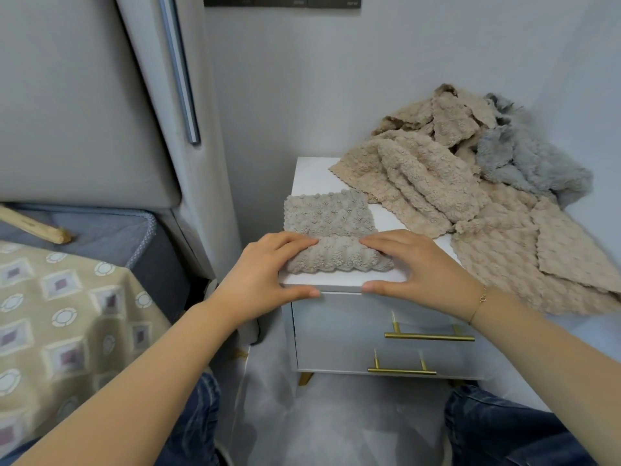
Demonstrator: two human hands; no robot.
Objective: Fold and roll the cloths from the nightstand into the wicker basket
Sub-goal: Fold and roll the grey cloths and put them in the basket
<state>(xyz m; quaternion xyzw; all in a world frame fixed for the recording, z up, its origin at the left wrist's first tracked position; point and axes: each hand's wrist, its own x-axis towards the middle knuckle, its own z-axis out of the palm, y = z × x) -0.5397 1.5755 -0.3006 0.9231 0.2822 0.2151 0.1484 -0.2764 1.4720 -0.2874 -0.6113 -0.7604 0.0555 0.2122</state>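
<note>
Grey cloth (327, 230) lies at your 12 o'clock, roll axis running 9-to-3, with left hand (265, 274) and right hand (415, 267) equally near, fingers flat on its ends.

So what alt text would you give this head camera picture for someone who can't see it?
Two hands, left hand and right hand, roll a grey cloth on a white nightstand, fingers pressing the rolled end nearest the person. A pile of beige cloths and a blue-grey cloth lies behind it to the right.
</note>
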